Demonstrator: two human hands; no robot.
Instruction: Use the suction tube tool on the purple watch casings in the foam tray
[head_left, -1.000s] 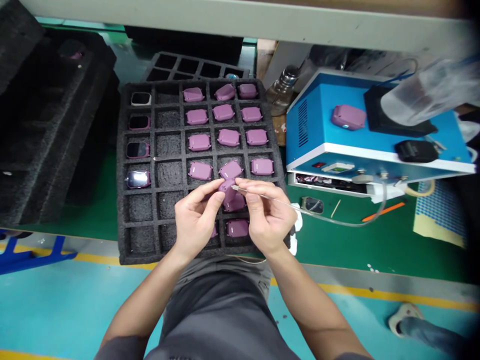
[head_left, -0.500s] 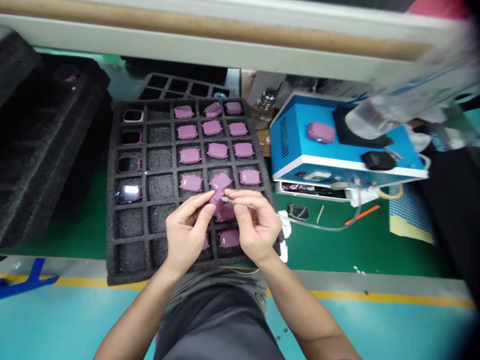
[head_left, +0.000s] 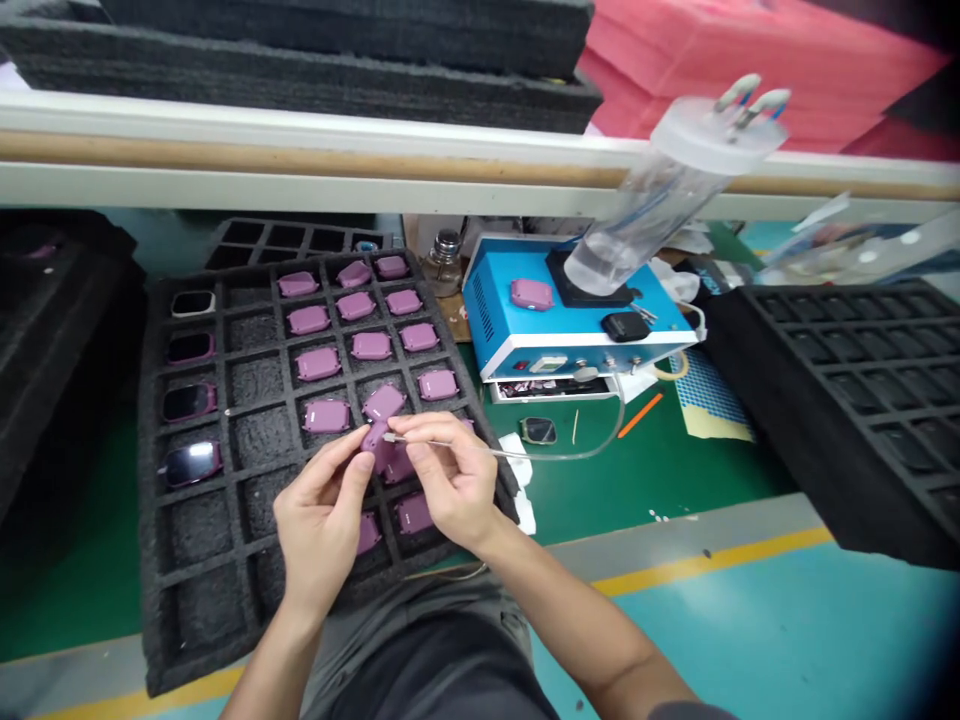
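Observation:
My left hand (head_left: 321, 520) pinches a purple watch case (head_left: 376, 440) above a black foam tray (head_left: 244, 530). My right hand (head_left: 457, 480) is closed on a thin clear tube (head_left: 510, 455), whose pale tip meets the case. Rows of purple watch cases (head_left: 316, 363) lie in the tray's middle and right compartments. Several watches with dark or shiny screens (head_left: 191, 464) fill part of the left column. The tube curves right and up to the front of a blue machine (head_left: 517, 340).
A clear cylinder (head_left: 645, 210), a purple case (head_left: 532, 293) and a black piece (head_left: 625, 326) rest on the machine. Right of the tray are a watch (head_left: 538, 431), an orange stick (head_left: 640, 415) and white scraps (head_left: 517, 460). Another black tray (head_left: 862, 400) stands far right.
The whole view has shifted, so the tray, hands and machine appear further left and lower. Both hands keep hold of the case and tube, with the tip still at the case.

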